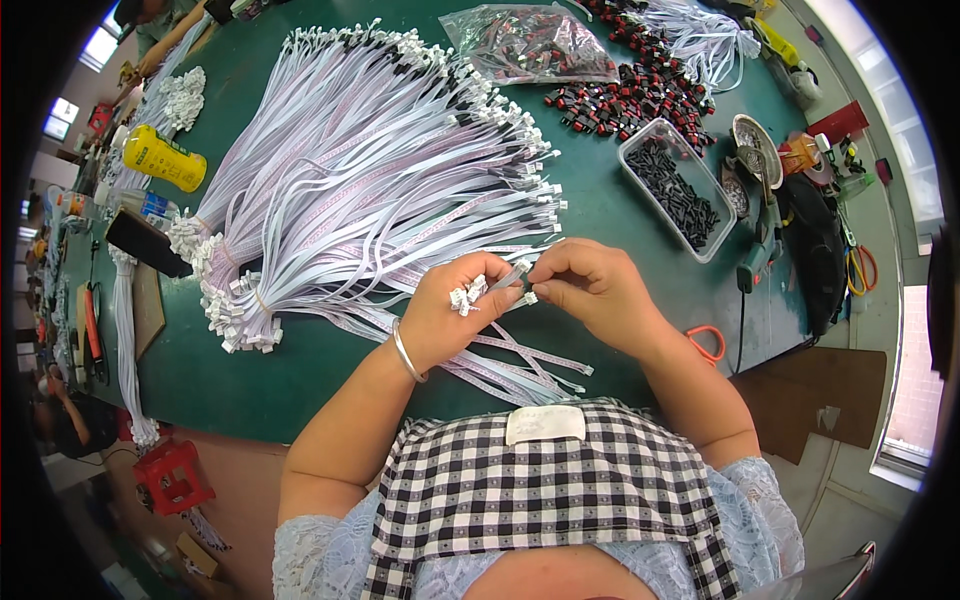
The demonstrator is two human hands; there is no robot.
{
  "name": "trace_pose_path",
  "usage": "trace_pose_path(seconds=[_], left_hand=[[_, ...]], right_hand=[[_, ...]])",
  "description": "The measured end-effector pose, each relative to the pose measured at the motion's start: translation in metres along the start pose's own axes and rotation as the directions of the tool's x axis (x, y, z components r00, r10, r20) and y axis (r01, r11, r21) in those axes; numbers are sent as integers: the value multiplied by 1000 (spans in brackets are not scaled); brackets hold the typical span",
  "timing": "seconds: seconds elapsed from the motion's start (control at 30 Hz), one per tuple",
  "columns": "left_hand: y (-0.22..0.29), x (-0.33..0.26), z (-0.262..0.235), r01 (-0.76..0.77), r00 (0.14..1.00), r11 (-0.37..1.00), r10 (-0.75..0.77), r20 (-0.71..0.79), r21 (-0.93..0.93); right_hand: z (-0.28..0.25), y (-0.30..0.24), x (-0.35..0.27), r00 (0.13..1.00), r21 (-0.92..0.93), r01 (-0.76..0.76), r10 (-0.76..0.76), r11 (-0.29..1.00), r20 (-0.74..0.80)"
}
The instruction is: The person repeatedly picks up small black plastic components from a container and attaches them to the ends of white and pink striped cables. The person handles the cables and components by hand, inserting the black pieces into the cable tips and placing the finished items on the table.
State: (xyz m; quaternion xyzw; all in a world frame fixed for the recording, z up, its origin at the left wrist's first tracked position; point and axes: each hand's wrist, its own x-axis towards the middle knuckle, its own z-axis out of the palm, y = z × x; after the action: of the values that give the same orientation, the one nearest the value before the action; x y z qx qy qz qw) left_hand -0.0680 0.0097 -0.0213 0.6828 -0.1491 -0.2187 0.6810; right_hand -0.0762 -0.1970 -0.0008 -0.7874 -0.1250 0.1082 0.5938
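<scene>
My left hand (445,315) is closed around a few flat ribbon cables, and a cluster of white connectors (468,297) sticks out between its thumb and fingers. Close beside it, my right hand (598,295) has thumb and forefinger pinched at a white connector end (522,266); whether something small lies between those fingertips is hidden. More ribbon cables (530,362) trail out under my left wrist toward the table's front edge. A big fanned heap of white and pinkish ribbon cables (340,170) covers the table ahead and to the left, its near-left ends bunched with white connectors (240,315).
On the right stand a clear tray of black parts (680,190), a pile of red-and-black parts (640,100), a filled plastic bag (530,45), orange-handled scissors (708,343) and a green-handled tool (762,250). To the left are a yellow bottle (163,157) and a dark block (147,243).
</scene>
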Motion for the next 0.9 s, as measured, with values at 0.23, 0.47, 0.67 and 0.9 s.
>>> trace_pose_path(seconds=[0.23, 0.47, 0.67, 0.9], left_hand=[[0, 0, -1, 12, 1000, 1000, -12, -15, -4], [1, -1, -1, 22, 1000, 999, -21, -20, 40], [9, -2, -8, 81, 993, 997, -82, 84, 15], [-3, -1, -13, -115, 983, 986, 95, 159, 123]], right_hand=[[3, 0, -1, 999, 11, -10, 10, 1000, -31], [2, -4, 1, 989, -208, 137, -144, 968, -20], [2, 0, -3, 992, -253, 127, -126, 959, 21], [1, -5, -4, 992, -172, 94, -78, 981, 94]])
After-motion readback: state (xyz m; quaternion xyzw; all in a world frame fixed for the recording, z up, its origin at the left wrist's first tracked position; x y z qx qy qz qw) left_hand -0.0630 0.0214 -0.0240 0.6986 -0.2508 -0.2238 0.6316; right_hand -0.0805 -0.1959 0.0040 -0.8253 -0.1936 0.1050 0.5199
